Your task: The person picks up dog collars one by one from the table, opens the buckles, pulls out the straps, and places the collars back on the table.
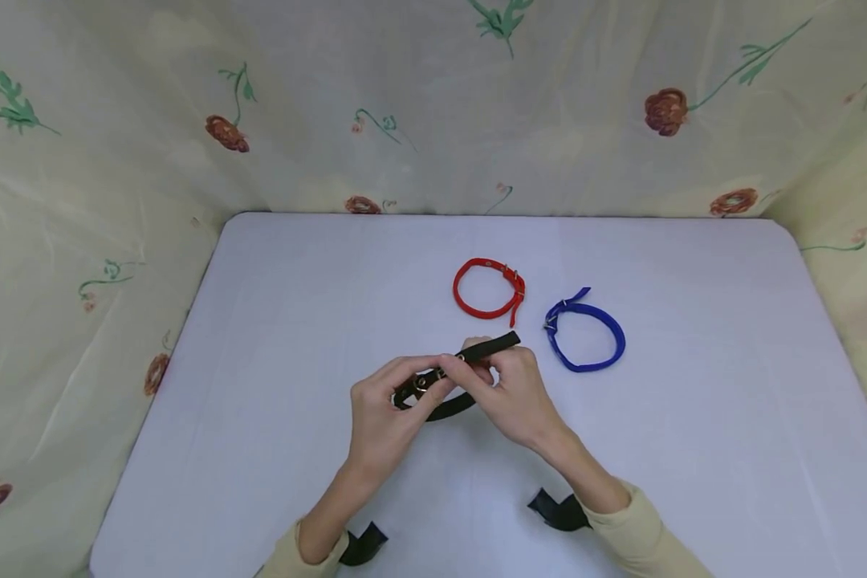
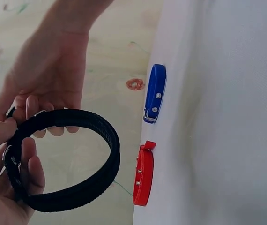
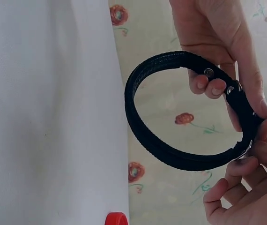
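Left hand (image 1: pixel 388 409) and right hand (image 1: pixel 514 393), together, pinch a black buckle collar (image 1: pixel 453 408) above the tabletop (image 1: pixel 708 433); a red collar (image 1: pixel 486 314) lies toward the far edge, a blue collar (image 1: pixel 585 368) nearer the right edge.

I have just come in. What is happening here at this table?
Someone's left hand and right hand are together pinching a black strap, held above the white table. The strap is curved into a loop, with one end sticking out past the right fingers; whether it is fully fastened, I cannot tell. A red strap and a blue strap, each looped, lie farther out on the table, untouched.
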A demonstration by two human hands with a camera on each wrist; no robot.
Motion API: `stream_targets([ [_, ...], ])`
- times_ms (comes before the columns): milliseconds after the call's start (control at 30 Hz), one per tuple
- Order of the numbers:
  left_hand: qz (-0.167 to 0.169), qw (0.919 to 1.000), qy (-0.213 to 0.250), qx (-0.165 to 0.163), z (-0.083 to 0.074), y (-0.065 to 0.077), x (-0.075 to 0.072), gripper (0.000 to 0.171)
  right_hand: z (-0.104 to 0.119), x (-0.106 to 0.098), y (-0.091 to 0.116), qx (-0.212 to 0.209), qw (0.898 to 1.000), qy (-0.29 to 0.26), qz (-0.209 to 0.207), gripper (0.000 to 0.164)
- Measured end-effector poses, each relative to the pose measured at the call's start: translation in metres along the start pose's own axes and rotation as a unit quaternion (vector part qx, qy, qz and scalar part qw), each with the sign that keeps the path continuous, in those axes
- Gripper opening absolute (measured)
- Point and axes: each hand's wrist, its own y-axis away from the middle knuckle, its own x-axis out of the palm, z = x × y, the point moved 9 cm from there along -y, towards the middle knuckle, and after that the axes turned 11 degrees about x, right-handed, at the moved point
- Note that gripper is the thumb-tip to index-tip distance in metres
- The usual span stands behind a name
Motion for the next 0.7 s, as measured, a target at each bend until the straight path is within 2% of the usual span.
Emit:
stream_targets([
  [200,0.006,0.9999,-0.009,0.012,-0.0045,-0.0006,0.0025,0.022,0.0028,-0.0001,0.0008,-0.012,1.0,0.006,-0.004,0.035],
  [533,0.006,0.9999,0.008,-0.001,-0.0054,0.0002,0.0046,0.024,-0.0001,-0.0033,0.0016,-0.008,1.0,-0.005,-0.012,0.034],
  [700,0.004,1.0,0.001,0.001,-0.0056,-0.0007,0.0044,0.026,-0.0014,-0.0053,0.0019,-0.004,1.0,-0.02,-0.014,0.034],
])
